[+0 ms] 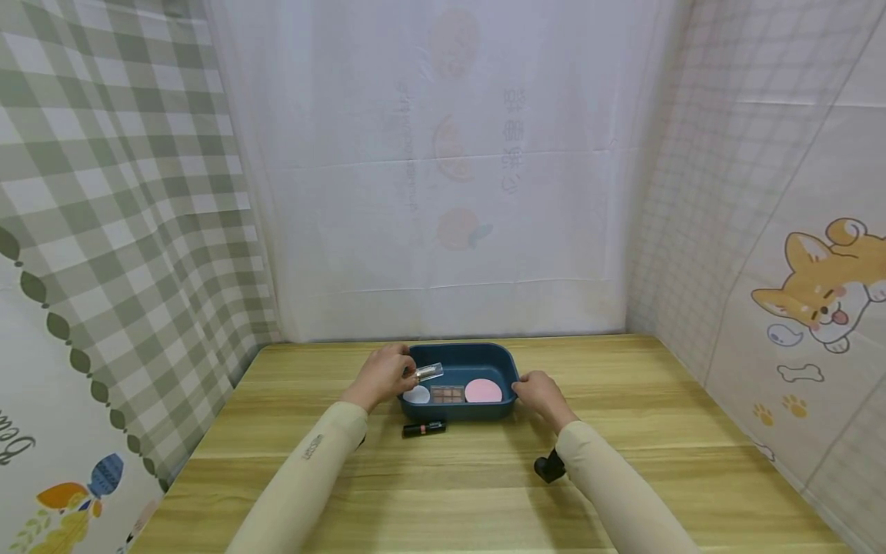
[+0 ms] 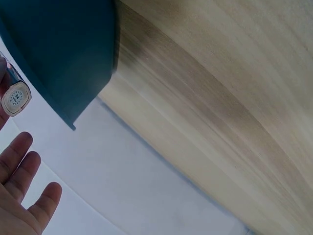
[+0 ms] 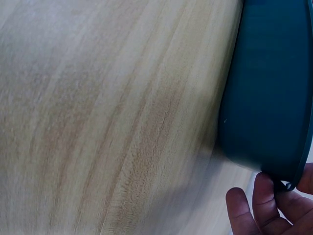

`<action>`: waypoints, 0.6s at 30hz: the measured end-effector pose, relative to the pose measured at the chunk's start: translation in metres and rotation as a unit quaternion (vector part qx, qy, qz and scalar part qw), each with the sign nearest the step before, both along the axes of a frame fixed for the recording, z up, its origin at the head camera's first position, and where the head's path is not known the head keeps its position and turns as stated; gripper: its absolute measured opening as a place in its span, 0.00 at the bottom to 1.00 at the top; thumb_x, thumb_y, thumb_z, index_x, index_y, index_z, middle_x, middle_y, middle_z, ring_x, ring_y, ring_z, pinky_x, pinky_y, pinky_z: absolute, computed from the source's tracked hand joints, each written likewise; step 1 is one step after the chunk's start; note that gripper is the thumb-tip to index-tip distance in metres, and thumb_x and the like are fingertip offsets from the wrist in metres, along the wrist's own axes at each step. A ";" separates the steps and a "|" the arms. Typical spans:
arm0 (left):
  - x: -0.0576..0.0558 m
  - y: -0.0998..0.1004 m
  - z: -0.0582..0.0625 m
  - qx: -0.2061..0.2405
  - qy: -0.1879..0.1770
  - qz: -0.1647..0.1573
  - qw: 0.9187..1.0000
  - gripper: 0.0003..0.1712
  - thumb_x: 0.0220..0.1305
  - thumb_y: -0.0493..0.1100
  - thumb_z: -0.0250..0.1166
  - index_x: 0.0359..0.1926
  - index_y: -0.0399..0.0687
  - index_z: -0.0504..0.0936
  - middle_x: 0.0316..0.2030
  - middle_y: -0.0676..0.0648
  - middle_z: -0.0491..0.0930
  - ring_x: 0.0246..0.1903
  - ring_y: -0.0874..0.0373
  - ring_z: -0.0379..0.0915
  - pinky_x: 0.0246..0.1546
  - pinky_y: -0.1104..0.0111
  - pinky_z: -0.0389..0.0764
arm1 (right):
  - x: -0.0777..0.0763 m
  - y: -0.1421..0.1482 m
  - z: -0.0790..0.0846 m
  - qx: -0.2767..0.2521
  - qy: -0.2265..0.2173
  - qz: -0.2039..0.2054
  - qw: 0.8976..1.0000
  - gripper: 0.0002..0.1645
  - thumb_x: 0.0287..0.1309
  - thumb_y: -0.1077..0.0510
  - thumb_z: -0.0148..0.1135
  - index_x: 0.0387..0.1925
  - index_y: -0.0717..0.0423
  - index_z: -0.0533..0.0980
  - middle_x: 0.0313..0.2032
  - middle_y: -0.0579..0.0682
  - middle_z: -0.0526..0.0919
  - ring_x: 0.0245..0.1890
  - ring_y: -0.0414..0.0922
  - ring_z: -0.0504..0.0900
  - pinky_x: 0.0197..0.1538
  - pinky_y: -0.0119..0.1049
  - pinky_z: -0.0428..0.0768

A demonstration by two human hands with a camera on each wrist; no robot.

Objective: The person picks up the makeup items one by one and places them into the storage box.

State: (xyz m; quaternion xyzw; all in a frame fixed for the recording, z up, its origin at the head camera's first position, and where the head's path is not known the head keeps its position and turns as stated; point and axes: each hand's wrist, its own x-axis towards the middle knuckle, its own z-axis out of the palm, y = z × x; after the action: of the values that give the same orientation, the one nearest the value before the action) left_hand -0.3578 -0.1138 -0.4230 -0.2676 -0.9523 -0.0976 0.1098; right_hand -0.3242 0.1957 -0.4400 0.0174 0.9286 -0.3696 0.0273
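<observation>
A dark blue-green plastic tray (image 1: 458, 412) stands on the wooden table. My left hand (image 1: 384, 375) pinches a lipstick with a clear cap (image 1: 430, 372) over the tray's left side. Its round labelled end (image 2: 16, 99) faces the camera in the left wrist view, where the other fingers spread apart. At the opposite end, my right hand (image 1: 543, 396) grips the tray's rim, fingers outside the wall. Inside the tray lie a white round item (image 1: 418, 395), a brown palette with small pans (image 1: 447, 395) and a pink round item (image 1: 483, 391).
In front of the tray lies a black lipstick-like tube (image 1: 424, 429) with a pinkish band. A black object (image 1: 550, 467) shows beside the right forearm, part of it hidden by the sleeve. Hanging cloths (image 1: 450, 308) enclose the table at the back and sides.
</observation>
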 end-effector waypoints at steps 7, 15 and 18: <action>-0.006 0.004 -0.001 -0.033 -0.006 0.020 0.999 0.05 0.64 0.50 0.69 0.34 0.56 0.87 0.60 0.41 0.74 0.62 0.45 0.66 0.59 0.47 0.68 | 0.001 0.000 0.002 0.000 -0.012 -0.003 1.000 0.15 0.66 0.60 0.53 0.27 0.66 0.77 0.20 0.46 0.64 0.24 0.45 0.66 0.30 0.36 0.63; -0.009 0.008 -0.004 -0.058 0.000 0.043 0.997 0.06 0.65 0.50 0.69 0.36 0.55 0.88 0.60 0.41 0.74 0.62 0.44 0.66 0.60 0.46 0.68 | 0.000 -0.001 0.002 -0.004 -0.019 -0.005 1.000 0.15 0.67 0.59 0.53 0.29 0.66 0.77 0.21 0.47 0.65 0.25 0.45 0.67 0.31 0.36 0.65; -0.010 0.010 -0.007 -0.068 0.003 0.049 0.996 0.06 0.64 0.50 0.69 0.37 0.55 0.88 0.56 0.42 0.76 0.59 0.44 0.68 0.58 0.46 0.69 | 0.000 0.000 0.002 -0.008 -0.020 -0.005 1.000 0.15 0.68 0.59 0.53 0.28 0.65 0.77 0.20 0.47 0.65 0.24 0.45 0.66 0.30 0.36 0.64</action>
State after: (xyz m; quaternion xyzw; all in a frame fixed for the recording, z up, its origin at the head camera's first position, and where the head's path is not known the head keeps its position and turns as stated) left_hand -0.3676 -0.1035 -0.4298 -0.2275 -0.9684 -0.0264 0.0988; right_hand -0.3242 0.1952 -0.4378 0.0291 0.9249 -0.3767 0.0438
